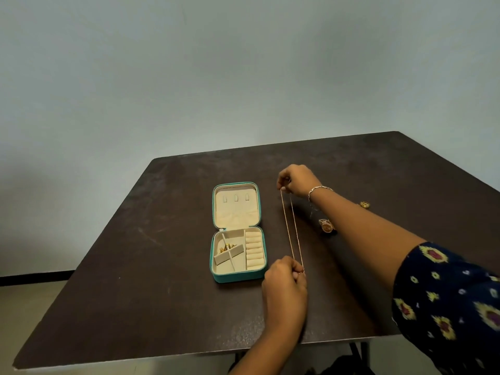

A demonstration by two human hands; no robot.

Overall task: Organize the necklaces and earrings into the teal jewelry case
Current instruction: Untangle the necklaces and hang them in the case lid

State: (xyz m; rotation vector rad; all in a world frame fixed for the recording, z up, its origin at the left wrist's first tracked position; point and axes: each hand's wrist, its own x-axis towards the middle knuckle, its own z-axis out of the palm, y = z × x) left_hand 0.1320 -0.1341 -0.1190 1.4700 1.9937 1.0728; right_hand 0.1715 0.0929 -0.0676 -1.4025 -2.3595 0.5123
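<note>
Pinching thin gold chain necklace (291,228) taut between left hand (284,289) and right hand (296,182) — fingers clamped on its ends — probably straightening it for the open teal jewelry case (238,278).

Left grip (284,288): near side, pinching the necklace's near end.
Right grip (296,182): farther out, pinching the far end.
Necklace (287,226): thin gold chain, doubled, stretched between both grips.
Teal jewelry case (238,278): open on the counter (135,253), just left of the chain; gold pieces (227,247) inside.
</note>
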